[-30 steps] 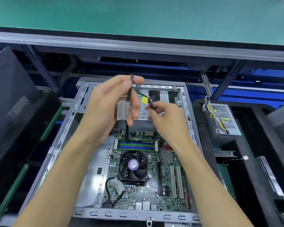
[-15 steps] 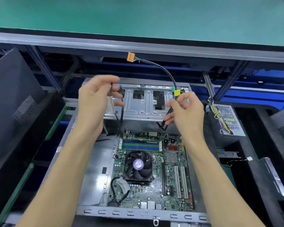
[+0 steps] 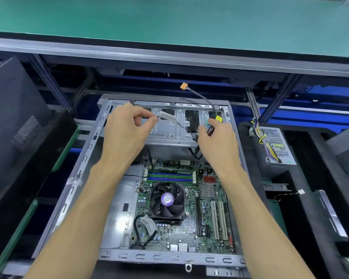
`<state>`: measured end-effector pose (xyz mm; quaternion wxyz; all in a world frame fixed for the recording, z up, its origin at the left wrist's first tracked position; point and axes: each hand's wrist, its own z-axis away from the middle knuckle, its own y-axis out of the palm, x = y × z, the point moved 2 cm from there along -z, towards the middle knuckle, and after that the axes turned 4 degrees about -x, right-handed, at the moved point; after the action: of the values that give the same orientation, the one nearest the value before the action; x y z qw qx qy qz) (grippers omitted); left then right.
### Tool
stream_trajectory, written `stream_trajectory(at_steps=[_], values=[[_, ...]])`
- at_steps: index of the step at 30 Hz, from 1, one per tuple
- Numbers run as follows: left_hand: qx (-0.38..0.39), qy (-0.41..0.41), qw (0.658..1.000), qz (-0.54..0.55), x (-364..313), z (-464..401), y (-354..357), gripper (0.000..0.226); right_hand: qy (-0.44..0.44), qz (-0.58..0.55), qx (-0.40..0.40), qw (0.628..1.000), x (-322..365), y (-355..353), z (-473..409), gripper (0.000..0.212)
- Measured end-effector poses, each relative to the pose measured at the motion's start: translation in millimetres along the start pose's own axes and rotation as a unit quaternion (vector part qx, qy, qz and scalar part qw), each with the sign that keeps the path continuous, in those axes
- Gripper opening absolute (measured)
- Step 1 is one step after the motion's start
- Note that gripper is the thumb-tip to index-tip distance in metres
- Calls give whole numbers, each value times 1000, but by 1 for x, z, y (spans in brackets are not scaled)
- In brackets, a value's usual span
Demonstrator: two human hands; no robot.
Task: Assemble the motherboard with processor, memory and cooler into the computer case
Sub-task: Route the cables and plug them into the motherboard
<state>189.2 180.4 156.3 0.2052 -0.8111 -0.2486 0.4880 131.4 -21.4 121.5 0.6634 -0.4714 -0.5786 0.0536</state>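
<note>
1. Nearest is the flat front rail of the open grey metal computer case point(image 3: 170, 257), with a row of small slots cut in it.
2. Inside the case lies the green motherboard point(image 3: 208, 224), flat on the case floor. It is bumpy with tiny parts.
3. On the board sits one square black cooler fan point(image 3: 167, 201) with a round purple sticker in the middle. It has curved blades.
4. To the right of the fan stand two long white slots point(image 3: 218, 222), side by side.
5. Behind the fan lie the thin memory slots point(image 3: 170, 177), striped blue and green.
6. Two bare arms reach over the board.
7. The left hand point(image 3: 125, 131) has its fingers curled. Thumb and fingertip pinch a thin black cable point(image 3: 180, 125) with a white paper tag on it.
8. The right hand point(image 3: 218, 137) has its fingers bent around a bunch of black wires with a yellow plug point(image 3: 218, 118) at the top.
9. Both hands are in front of the shiny silver metal drive cage point(image 3: 169, 129), which has round holes.
10. One small orange plug point(image 3: 183, 86) sticks up on a wire past the case.
11. Farthest is the smooth green bench top point(image 3: 169, 21).
12. On the right sits one grey metal power box point(image 3: 274, 146) with yellow wires.
</note>
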Motion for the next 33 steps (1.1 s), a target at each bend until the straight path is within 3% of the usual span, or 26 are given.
stream_trajectory(at_steps=[5,12,20,24,27,31,33], values=[[13,-32,999,-35,6,-1,5,10,9,31,4,999,6,-3,6,40],[65,-90,991,77,6,2,10,6,-22,-112,22,993,5,-9,5,29],[193,-79,963,171,-10,9,17,8,-25,-212,17,977,2,-9,3,44],[282,-58,946,147,-10,14,23,32,-21,-245,8,969,3,-11,2,40],[274,-72,944,169,-9,13,25,39,-14,-244,3,970,4,-13,1,34],[218,-118,951,185,-5,6,23,18,13,-272,20,962,7,-15,4,40],[173,-147,941,251,-5,3,19,21,35,-300,40,952,7,-15,5,34]])
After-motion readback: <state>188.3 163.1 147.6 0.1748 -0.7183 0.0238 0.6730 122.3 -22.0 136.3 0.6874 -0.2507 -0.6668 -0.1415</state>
